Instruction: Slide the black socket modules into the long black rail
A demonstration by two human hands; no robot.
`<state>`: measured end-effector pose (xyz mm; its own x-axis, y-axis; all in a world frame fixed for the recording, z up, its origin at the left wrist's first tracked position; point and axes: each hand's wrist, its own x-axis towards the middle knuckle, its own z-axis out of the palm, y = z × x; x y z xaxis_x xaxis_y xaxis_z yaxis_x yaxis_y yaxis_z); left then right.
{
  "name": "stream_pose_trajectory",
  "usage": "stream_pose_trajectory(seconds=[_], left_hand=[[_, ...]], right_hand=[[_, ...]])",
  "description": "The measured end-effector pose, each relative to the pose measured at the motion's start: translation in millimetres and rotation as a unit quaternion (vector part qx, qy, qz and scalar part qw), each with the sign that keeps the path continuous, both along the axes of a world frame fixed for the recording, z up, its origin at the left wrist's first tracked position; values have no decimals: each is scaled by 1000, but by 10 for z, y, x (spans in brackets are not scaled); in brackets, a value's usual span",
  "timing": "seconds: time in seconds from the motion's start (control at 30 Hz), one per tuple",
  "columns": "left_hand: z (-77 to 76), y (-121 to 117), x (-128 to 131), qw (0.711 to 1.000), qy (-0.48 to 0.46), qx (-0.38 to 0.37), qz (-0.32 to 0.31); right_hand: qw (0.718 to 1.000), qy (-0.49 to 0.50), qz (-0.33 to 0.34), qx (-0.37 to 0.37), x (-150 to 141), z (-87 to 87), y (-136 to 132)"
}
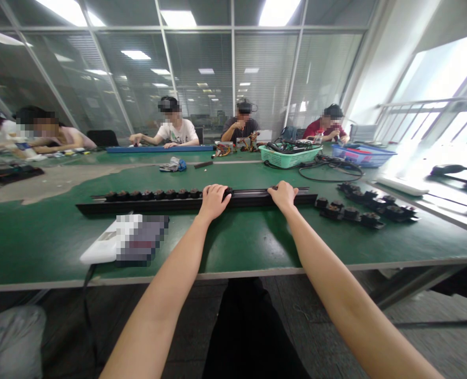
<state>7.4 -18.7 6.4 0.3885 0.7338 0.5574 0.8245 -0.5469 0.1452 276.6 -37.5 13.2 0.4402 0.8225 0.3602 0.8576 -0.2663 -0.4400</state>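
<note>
A long black rail [253,200] lies lengthwise across the green table, with a silvery channel showing between my hands. Along its left half sits a row of several small black modules [158,195]. My left hand [214,201] is curled over the rail at the right end of that row, its fingers around a small black module [229,191]. Further right, my right hand [284,195] grips a dark piece on the channel, mostly hidden by the fingers. More loose black modules [352,213] lie in strips on the table to the right of the rail.
In front of the rail, left, lie a white device [103,245] and a dark pixelated item [142,242]. Behind are a grey-blue cloth [173,165], a green basket [284,158] of cables and a blue basket [362,157]. Several people sit across the table [249,247].
</note>
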Motion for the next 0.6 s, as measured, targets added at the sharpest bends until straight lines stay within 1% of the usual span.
stream_pose_trajectory(seconds=[0.37,0.6], left_hand=[[4,-7,4,1000,1,-1,1],[9,-10,5,1000,1,-8,4]], right_hand=[[1000,-1,-14,0,29,1,-12],[1000,1,-23,13,67,-31,10]])
